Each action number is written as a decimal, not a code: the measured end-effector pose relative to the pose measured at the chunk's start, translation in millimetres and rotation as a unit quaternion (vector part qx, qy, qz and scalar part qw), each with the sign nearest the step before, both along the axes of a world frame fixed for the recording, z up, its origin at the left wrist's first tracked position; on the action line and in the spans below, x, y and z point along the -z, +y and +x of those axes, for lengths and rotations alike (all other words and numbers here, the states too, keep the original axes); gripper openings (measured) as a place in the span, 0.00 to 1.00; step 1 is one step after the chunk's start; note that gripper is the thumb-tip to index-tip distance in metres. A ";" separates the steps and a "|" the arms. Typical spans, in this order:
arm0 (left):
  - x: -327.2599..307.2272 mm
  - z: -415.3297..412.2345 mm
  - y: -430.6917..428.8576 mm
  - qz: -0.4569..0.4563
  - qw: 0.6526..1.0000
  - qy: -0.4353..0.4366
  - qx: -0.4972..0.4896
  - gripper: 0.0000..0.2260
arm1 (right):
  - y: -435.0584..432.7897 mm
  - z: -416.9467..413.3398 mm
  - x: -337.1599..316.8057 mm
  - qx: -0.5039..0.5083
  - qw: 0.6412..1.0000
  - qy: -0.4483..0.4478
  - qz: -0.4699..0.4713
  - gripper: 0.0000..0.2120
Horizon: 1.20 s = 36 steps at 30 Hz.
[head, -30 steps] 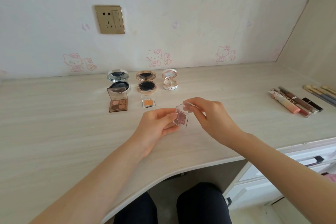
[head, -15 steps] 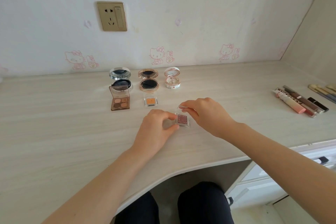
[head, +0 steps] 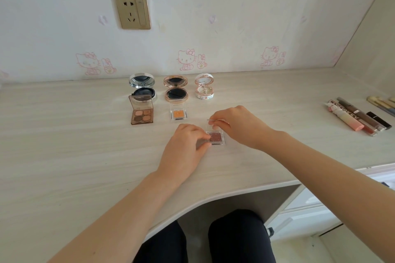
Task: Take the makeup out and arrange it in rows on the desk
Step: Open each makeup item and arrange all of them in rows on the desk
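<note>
– While we go from the left, what is already laid out?

– Farthest left, a brown palette lies open in the near row, with a silver compact just behind it. Next in the back row come a gold compact and a white compact, both open. A small orange eyeshadow sits in front of the gold one.

– And the piece being placed?

– The pink eyeshadow rests on the desk, right of the orange one and a little nearer the person, roughly in line with the white compact. The left hand pinches the left edge of its base between thumb and fingertips. The right hand pinches the top edge of its clear lid, which stands hinged open.

– How will it handle?

– Light, I'd judge, and made of hard, smooth plastic, so the flat faces could slip. The hinge looks thin, and pressed powder tends to crack if dropped. The side edges of the base are the place to hold it, with fingers kept off the pan and only gentle pressure on the lid's rim.

– Further right?

– Lip tubes lie side by side, well apart from the rows, and the brushes are beyond them at the edge.

– What has changed?

– A second ago the pink eyeshadow was held tilted in the air between both hands. Half a second ago it was down at the desk. Now its base lies flat and the lid is lifted clear of the pan. Both hands have kept their pinch, and the other pieces have not moved.
</note>
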<state>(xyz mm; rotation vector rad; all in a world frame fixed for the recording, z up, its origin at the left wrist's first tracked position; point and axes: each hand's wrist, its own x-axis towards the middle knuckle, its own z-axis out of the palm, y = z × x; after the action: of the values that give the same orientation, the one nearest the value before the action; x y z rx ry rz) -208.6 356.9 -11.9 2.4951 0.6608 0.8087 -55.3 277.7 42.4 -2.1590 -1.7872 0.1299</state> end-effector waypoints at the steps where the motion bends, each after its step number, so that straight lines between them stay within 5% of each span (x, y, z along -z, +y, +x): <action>1: -0.1 0.0 -0.1 -0.001 1.000 0.000 0.000 0.08 | 1.0 0.8 -0.6 -0.004 1.000 0.003 0.003 0.12; 13: 0.5 -0.5 -0.8 -0.004 1.000 -0.002 0.003 0.07 | -3.9 0.4 3.0 -0.009 1.000 -0.004 0.026 0.13; 23: 1.1 -0.2 -1.4 -0.004 1.000 -0.006 0.000 0.08 | -36.8 -12.8 38.3 0.175 0.979 0.080 0.074 0.17; 36: 0.6 9.7 6.1 0.036 0.999 0.028 -0.011 0.08 | -28.1 -19.8 51.1 0.130 0.986 0.015 0.103 0.12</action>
<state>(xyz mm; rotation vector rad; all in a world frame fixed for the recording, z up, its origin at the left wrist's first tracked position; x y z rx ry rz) -198.9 362.9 -12.5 2.5876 0.6898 0.7853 -75.0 249.6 -8.7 -2.2015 -1.4170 -0.0801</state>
